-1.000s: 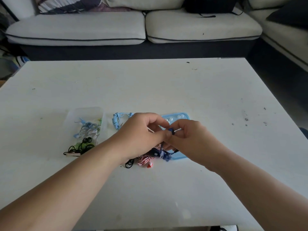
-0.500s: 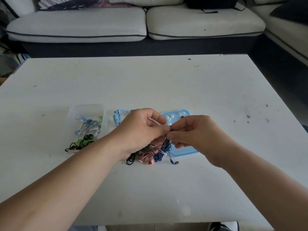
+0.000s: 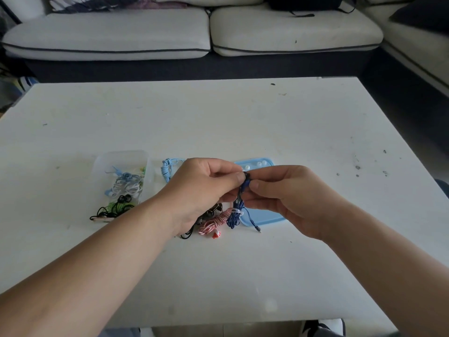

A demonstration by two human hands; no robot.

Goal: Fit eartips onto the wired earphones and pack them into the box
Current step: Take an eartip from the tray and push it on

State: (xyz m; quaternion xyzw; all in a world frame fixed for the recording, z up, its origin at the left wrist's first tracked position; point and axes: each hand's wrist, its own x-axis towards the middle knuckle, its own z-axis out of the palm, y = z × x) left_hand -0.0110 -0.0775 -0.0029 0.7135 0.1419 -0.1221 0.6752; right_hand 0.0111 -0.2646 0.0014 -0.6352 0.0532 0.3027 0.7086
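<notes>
pale sofa (image 3: 107, 32) along the far side. white table (image 3: 218, 122) fills the middle, dark specks at its right. both forearms reach in from the near edge. left hand (image 3: 201, 188) and right hand (image 3: 289, 193) meet over the table centre, fingers curled, each pinching the bud end of the dark blue earphones (image 3: 237, 214); the tied cord bundle hangs below the fingertips, cannot tell if it rests on the table. clear box (image 3: 121, 155) left of the hands holds coiled pale blue, white, green and black cords, some spilling over its near edge. blue lid (image 3: 267, 217) lies flat under the right hand. light blue earphones (image 3: 166, 170) sit between box and left hand. red-and-white earphones (image 3: 213, 222) and black earphones (image 3: 213, 210) lie just beside the blue bundle. small white eartips (image 3: 258, 164) on the lid's far end.
</notes>
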